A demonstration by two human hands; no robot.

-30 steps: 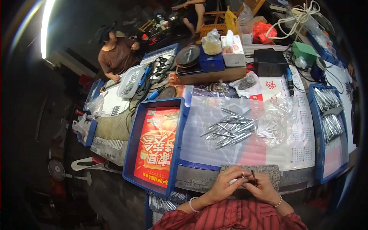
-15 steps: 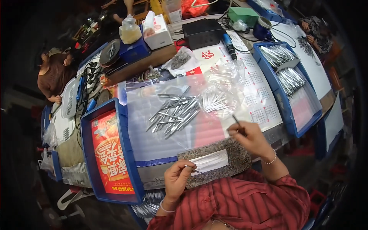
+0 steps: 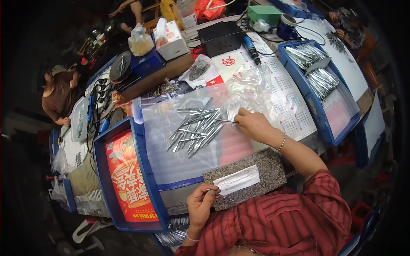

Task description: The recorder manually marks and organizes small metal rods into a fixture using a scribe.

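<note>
My right hand [image 3: 256,126] reaches over the table, fingers closed on a thin dark metal rod [image 3: 226,121]. The rod's tip points left to the loose pile of silver metal rods [image 3: 196,130] on the plastic sheet. Just behind this hand lies a clear plastic bag [image 3: 245,87] with thin silver pieces, partly covered by the hand. Nearer me, my left hand [image 3: 201,207] pinches a small thin metal rod [image 3: 212,190], mostly hidden by the fingers. It is beside a speckled stone slab [image 3: 273,168] with a white paper strip [image 3: 237,181] on top.
A blue tray [image 3: 143,160] with a red printed sheet stands left. Another blue tray [image 3: 318,113] on the right holds bundled silver rods. Behind are a black box [image 3: 222,38], a blue electric screwdriver [image 3: 252,50] and a tissue box [image 3: 171,40]. Other people sit at the far left and far right.
My right hand has moved forward and left from above the slab's edge to the rod pile, its rod now pointing left. My left hand stays by the slab, still pinching. The view has shifted slightly.
</note>
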